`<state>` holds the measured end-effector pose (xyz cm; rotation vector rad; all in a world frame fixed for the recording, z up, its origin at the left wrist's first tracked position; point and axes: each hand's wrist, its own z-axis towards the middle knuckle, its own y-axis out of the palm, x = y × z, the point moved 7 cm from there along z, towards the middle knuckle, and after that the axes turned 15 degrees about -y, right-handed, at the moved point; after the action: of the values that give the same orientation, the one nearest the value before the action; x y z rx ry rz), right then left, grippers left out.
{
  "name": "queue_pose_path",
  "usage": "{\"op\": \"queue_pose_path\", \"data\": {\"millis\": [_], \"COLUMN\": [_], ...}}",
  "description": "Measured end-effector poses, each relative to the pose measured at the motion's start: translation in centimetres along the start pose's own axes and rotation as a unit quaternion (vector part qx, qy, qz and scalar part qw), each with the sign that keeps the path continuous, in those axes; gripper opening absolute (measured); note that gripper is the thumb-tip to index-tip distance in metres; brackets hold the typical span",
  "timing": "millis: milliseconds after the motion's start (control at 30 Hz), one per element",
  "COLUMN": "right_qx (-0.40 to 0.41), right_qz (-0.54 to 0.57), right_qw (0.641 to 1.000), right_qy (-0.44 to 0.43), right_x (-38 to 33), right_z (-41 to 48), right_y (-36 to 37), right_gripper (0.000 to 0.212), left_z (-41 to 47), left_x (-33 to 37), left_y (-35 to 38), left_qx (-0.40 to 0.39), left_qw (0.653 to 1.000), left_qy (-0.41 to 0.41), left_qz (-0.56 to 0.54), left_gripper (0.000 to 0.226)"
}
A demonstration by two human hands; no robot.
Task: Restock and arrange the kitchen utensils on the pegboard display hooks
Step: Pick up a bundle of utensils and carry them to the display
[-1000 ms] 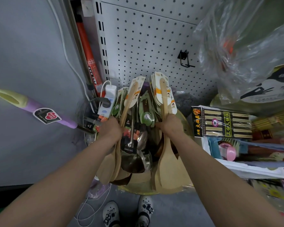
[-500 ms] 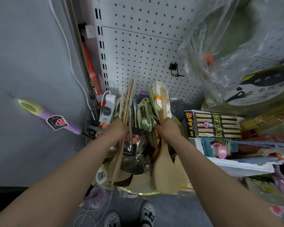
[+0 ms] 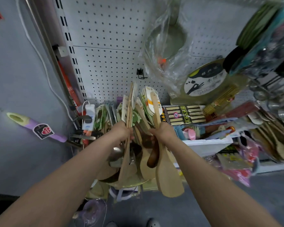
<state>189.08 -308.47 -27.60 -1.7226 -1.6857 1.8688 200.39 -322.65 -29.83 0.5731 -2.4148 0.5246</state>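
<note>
My left hand [image 3: 120,132] grips a bunch of wooden spatulas [image 3: 127,161] by their handles, card labels pointing up. My right hand [image 3: 163,132] grips another bunch of wooden spatulas [image 3: 169,179], with a dark wooden spoon [image 3: 152,157] hanging beside it. Both bunches hang blades down over a pile of ladles and utensils [image 3: 116,154] on the floor. Behind them stands the white pegboard [image 3: 105,63], with one bare black hook [image 3: 141,74] above my hands.
A bagged pan [image 3: 168,40] hangs right of the hook. Chopstick packs [image 3: 184,114] and a white box [image 3: 208,144] of goods lie at right, more hanging goods beyond. A power strip [image 3: 88,115] and a purple-handled tool [image 3: 34,128] sit at left by the grey wall.
Both hands have lifted their spatula bunches up out of the pile. The view has tilted upward, showing more of the pegboard and the bagged pan.
</note>
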Motion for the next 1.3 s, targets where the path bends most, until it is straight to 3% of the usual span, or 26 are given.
{"op": "queue_pose_path", "data": {"millis": [400,600,767,967,1067,1300], "right_qx": [0.074,0.125,0.173,0.253,0.287,0.356], "right_qz": [0.061,0.047,0.011,0.035,0.052,0.109], "right_qw": [0.994,0.988,0.979,0.954,0.94,0.898], "right_qy": [0.051,0.073,0.105,0.154,0.176,0.235], "right_x": [8.8,17.4,25.3,34.7,38.8,46.5], "right_z": [-8.7,-17.1,-24.2,-32.6,-36.4,-41.3], "right_y": [-10.7,-18.3,-24.2,-31.9,-35.1,-40.6], "right_gripper": [0.022,0.02,0.031,0.037,0.033,0.023], "left_z": [-8.5,-14.6,-18.8,-23.2,-27.0,-29.8], "left_x": [2.7,2.4,1.7,2.6,2.6,4.7], "left_y": [13.2,24.7,35.3,48.5,53.8,65.6], "left_qx": [-0.075,-0.126,-0.167,-0.2,-0.224,-0.317], "left_qw": [0.996,0.988,0.972,0.944,0.933,0.905], "left_qy": [0.021,0.022,0.051,0.147,0.148,0.145], "left_qz": [0.048,0.091,0.155,0.216,0.239,0.243], "left_gripper": [0.015,0.024,0.02,0.032,0.018,0.026]}}
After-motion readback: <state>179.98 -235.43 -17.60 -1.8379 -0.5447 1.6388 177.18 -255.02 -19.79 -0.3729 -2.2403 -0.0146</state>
